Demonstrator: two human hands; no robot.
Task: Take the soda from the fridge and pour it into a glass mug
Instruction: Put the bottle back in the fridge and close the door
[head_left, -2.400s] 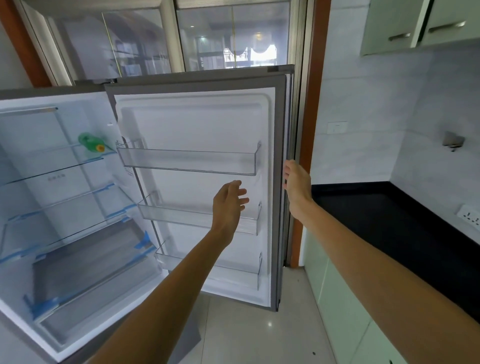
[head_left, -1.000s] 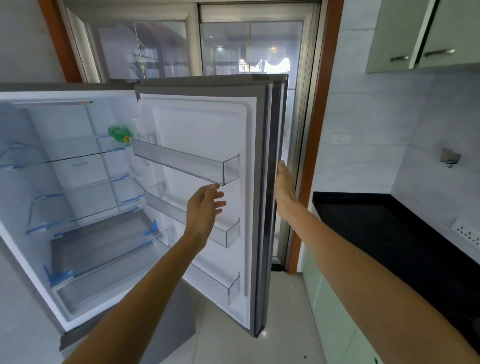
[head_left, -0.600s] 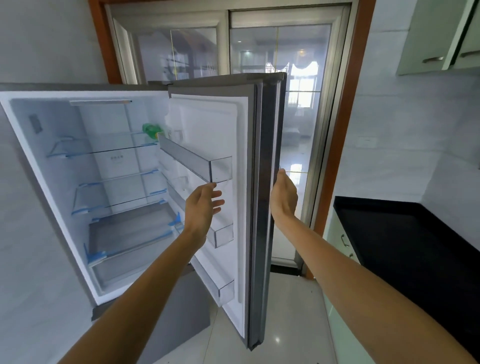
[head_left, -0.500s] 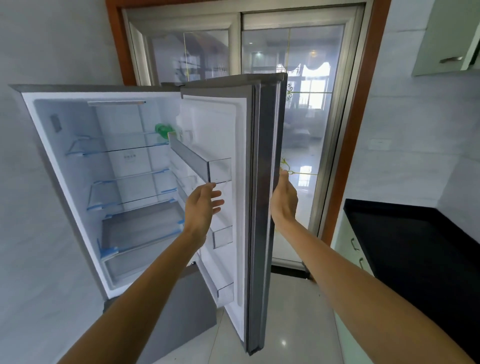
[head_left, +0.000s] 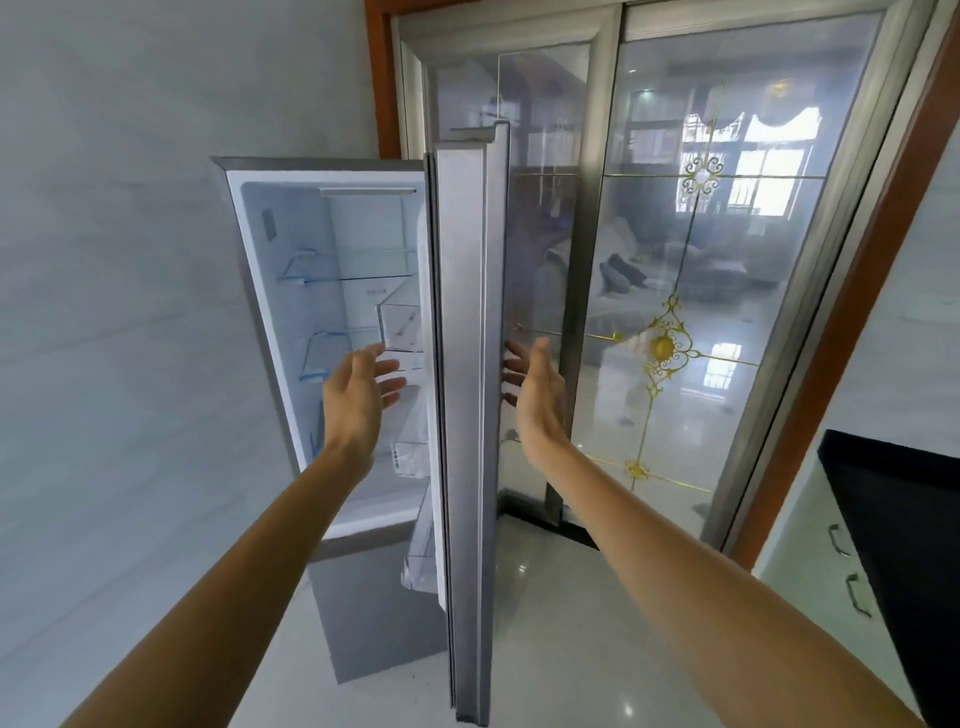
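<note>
Standing open at the left, the fridge (head_left: 332, 249) shows white walls and glass shelves edged in blue; the soda cannot be seen in this view, hidden or out of frame. The fridge door (head_left: 467, 415) is seen edge-on, its grey edge running from top to floor between the two hands. Left hand (head_left: 358, 400): raised on the inner side of the door, near the clear door bins (head_left: 402, 327), fingers spread wide, holding nothing. Right hand (head_left: 537, 395): on the outer side, just beside the door's edge, fingers loosely open, empty; contact cannot be told. Far right: glass sliding doors (head_left: 701, 291) in a wood frame. Near right: black countertop (head_left: 904, 519). Glossy floor (head_left: 561, 623) lies open below the door.
</note>
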